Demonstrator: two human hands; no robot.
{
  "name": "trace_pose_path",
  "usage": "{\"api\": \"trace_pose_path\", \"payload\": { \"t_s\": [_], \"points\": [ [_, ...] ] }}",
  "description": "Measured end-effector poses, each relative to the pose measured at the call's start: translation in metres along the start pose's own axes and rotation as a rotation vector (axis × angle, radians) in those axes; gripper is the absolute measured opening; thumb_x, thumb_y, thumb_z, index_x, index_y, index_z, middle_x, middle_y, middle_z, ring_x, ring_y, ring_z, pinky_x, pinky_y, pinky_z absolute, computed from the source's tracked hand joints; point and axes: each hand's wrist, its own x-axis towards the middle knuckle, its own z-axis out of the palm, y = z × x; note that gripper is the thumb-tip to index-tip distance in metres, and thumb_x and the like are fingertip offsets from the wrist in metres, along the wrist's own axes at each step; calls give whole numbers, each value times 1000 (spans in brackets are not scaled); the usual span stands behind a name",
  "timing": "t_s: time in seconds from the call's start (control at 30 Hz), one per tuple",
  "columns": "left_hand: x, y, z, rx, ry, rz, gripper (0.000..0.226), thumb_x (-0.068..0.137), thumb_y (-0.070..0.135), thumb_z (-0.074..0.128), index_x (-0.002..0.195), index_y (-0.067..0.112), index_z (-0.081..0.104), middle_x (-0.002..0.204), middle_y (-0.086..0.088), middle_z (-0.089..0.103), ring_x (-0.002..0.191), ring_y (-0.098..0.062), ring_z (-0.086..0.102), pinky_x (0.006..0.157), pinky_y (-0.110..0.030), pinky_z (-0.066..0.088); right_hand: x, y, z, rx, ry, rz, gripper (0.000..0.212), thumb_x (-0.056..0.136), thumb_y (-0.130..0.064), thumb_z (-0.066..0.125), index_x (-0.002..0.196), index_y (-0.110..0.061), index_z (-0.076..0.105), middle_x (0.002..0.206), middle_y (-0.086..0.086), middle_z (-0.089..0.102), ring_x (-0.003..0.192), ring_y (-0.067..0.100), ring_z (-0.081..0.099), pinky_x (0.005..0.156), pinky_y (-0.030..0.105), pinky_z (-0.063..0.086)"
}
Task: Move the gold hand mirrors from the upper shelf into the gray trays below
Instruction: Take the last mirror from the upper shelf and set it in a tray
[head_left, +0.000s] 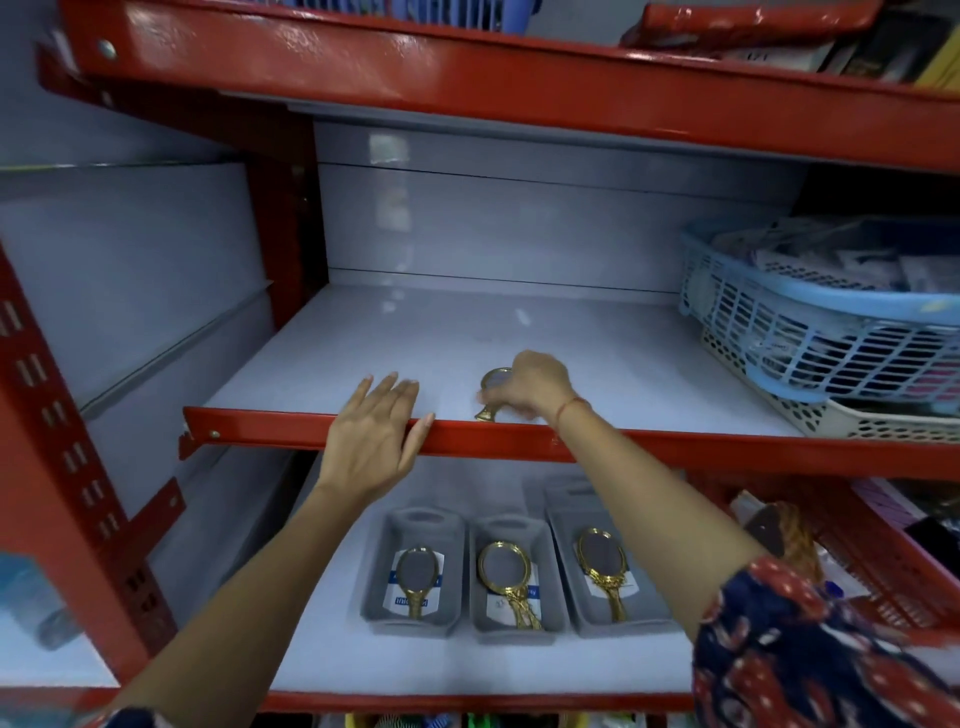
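Observation:
A small gold hand mirror (492, 383) lies at the front edge of the white upper shelf (467, 332), and my right hand (530, 387) is closed around its handle. My left hand (376, 431) rests flat and open on the shelf's red front rail, holding nothing. On the lower shelf stand three gray trays side by side: the left tray (375, 566), the middle tray (545, 551) and the right tray (566, 525). Each holds one gold mirror: left (415, 574), middle (506, 577), right (602, 561).
A blue mesh basket (769, 317) of packets sits on a cream perforated tray (831, 421) at the upper shelf's right end. Red shelf uprights (62, 415) stand at the left. Assorted goods fill the lower right and the top shelf.

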Motion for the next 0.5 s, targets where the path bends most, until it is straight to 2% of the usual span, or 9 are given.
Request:
{"api": "trace_pose_path", "payload": {
  "t_s": [0.07, 0.13, 0.2, 0.27, 0.33, 0.43, 0.5],
  "points": [
    [0, 0, -1, -14, 15, 2, 70, 100, 46, 12, 120, 3, 63, 119, -12, 69, 120, -26, 60, 110, -43, 41, 3, -4, 1, -115, -20, -16, 52, 69, -51, 72, 54, -13, 41, 57, 0, 44, 66, 20, 50, 45, 25, 28],
    [-1, 0, 0, -17, 23, 1, 68, 100, 45, 12, 119, 5, 63, 117, -11, 70, 121, -25, 60, 111, -43, 40, 9, -4, -3, -164, -48, -8, 54, 67, -52, 75, 54, -13, 40, 59, 1, 50, 73, 24, 55, 51, 25, 38],
    [-1, -1, 2, -23, 44, 4, 67, 100, 44, 13, 118, 5, 64, 116, -10, 71, 120, -25, 60, 111, -43, 40, 16, 3, -9, -188, -71, 25, 45, 66, -44, 79, 56, -12, 48, 75, 5, 70, 81, 26, 67, 71, 27, 53],
    [-1, -1, 5, -24, 76, 7, 64, 100, 42, 16, 116, 5, 65, 114, -9, 72, 119, -25, 61, 110, -44, 41, 24, 11, -15, -177, -123, 77, 30, 68, -32, 80, 62, -11, 60, 89, 8, 76, 81, 22, 71, 84, 31, 57],
    [0, -1, 7, -27, 101, 6, 63, 100, 41, 17, 115, 5, 66, 113, -9, 72, 119, -25, 61, 109, -45, 41, 29, 18, -20, -118, -240, 163, 24, 74, -25, 77, 64, -9, 63, 87, 8, 74, 74, 19, 66, 89, 32, 56],
    [1, -1, 10, -24, 124, 7, 62, 101, 40, 18, 115, 5, 66, 113, -10, 72, 118, -25, 62, 109, -46, 42, 33, 21, -23, -57, -371, 225, 25, 82, -22, 71, 67, -7, 59, 78, 8, 63, 74, 19, 56, 91, 31, 51],
    [1, -1, 11, -20, 133, 13, 62, 101, 40, 18, 116, 5, 66, 114, -10, 72, 118, -25, 62, 109, -46, 42, 34, 22, -24, -29, -399, 248, 24, 84, -20, 69, 69, -5, 58, 71, 7, 58, 67, 17, 52, 81, 28, 51]
  ]
}}
